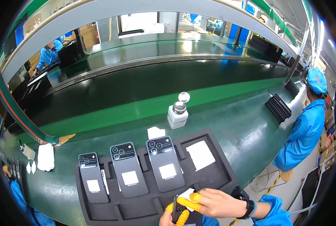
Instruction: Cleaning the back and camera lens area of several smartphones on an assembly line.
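At the bottom edge my left hand (pixel 167 219), in yellow finger cots, grips a dark smartphone (pixel 180 209) with its camera end up. My right hand (pixel 217 203), also in yellow cots, pinches a folded white wipe (pixel 186 203) against the phone by its camera lenses. The phone's lower part is out of the picture. Just beyond my hands lies a black foam tray (pixel 138 211). Three grey phones rest on it back up: a left one (pixel 99 191), a middle one (pixel 137 191) and a right one (pixel 171 186), each with a white label. A white paper (pixel 200 155) lies in the tray's right compartment.
Behind the tray stands a white dispenser bottle (pixel 177 117) with its metal lid up; a white wipe (pixel 156 132) lies nearby. White cloths (pixel 46 157) and another bottle (pixel 27 150) are at left. A black stack (pixel 278 108) and a co-worker in blue (pixel 307 126) are at right.
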`<state>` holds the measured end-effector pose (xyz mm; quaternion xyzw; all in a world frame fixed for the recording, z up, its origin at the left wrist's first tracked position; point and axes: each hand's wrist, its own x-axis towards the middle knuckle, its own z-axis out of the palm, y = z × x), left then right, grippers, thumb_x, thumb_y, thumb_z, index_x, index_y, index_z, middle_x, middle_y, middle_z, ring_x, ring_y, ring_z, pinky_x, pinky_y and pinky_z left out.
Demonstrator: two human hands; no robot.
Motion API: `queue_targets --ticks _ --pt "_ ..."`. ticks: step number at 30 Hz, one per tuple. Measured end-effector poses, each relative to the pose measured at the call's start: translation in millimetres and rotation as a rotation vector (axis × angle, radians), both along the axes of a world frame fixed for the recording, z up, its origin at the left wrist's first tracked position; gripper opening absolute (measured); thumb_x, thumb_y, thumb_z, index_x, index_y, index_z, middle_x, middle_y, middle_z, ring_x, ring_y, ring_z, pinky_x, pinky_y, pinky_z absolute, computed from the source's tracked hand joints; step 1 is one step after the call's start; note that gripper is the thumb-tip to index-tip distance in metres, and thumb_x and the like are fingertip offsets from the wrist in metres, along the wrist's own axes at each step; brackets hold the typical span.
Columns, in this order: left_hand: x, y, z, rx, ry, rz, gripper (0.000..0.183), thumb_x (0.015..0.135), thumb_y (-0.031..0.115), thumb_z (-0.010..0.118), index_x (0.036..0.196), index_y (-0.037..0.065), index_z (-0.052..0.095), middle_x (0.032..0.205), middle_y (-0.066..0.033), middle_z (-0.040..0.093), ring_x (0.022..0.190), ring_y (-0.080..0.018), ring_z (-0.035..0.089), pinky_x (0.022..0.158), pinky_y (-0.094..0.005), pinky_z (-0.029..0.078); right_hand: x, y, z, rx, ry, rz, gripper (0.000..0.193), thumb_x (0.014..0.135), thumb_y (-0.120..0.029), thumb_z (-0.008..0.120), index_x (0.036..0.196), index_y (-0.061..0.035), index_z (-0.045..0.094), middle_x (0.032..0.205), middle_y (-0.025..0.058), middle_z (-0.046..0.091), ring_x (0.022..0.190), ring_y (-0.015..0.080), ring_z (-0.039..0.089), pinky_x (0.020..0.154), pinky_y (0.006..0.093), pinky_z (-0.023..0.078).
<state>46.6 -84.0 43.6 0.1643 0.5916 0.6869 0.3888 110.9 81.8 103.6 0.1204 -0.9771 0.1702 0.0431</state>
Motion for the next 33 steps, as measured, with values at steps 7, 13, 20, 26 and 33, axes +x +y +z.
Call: queue_targets --ticks 7,13,20,26,33 --pt "1 2 1 0.034 -0.021 0.023 0.038 0.088 0.011 0.056 0.121 -0.001 0.043 0.111 -0.0065 0.053 0.102 -0.0133 0.049 0.089 -0.0254 0.038 6 10 5 -0.021 0.073 -0.115 0.04 0.066 -0.013 0.07 0.105 -0.0093 0.064 0.095 0.0087 0.054 0.08 0.0246 0.052 0.075 0.0326 0.042" --pt "1 2 -1 0.035 -0.113 0.005 0.038 0.088 0.011 0.056 0.121 -0.001 0.043 0.112 -0.0061 0.053 0.102 -0.0133 0.049 0.09 -0.0248 0.038 2 8 -4 -0.051 0.126 -0.183 0.036 0.069 -0.021 0.073 0.102 -0.0108 0.066 0.092 0.0079 0.055 0.077 0.0228 0.052 0.071 0.0317 0.042" --pt "0 1 -1 0.037 -0.117 -0.004 0.036 0.088 0.01 0.056 0.12 -0.001 0.043 0.11 -0.0056 0.054 0.101 -0.0123 0.049 0.089 -0.024 0.038 -5 4 4 -0.055 0.119 -0.215 0.033 0.071 -0.028 0.072 0.098 -0.011 0.067 0.088 0.0071 0.056 0.071 0.0209 0.053 0.067 0.03 0.042" --pt "-1 3 1 0.067 -0.142 -0.002 0.034 0.088 0.01 0.055 0.119 0.0 0.044 0.108 -0.005 0.054 0.098 -0.0116 0.05 0.087 -0.0236 0.039 -5 10 -8 -0.093 0.153 -0.204 0.035 0.069 -0.022 0.073 0.102 -0.011 0.066 0.084 0.0056 0.056 0.068 0.0197 0.054 0.061 0.0289 0.044" --pt "-1 3 3 0.055 -0.134 -0.007 0.036 0.088 0.011 0.056 0.12 -0.001 0.044 0.108 -0.0051 0.054 0.098 -0.0114 0.05 0.087 -0.0233 0.039 -10 5 3 -0.089 0.086 -0.232 0.035 0.067 -0.017 0.072 0.098 -0.0049 0.065 0.086 0.0067 0.056 0.07 0.0208 0.054 0.06 0.0302 0.044"
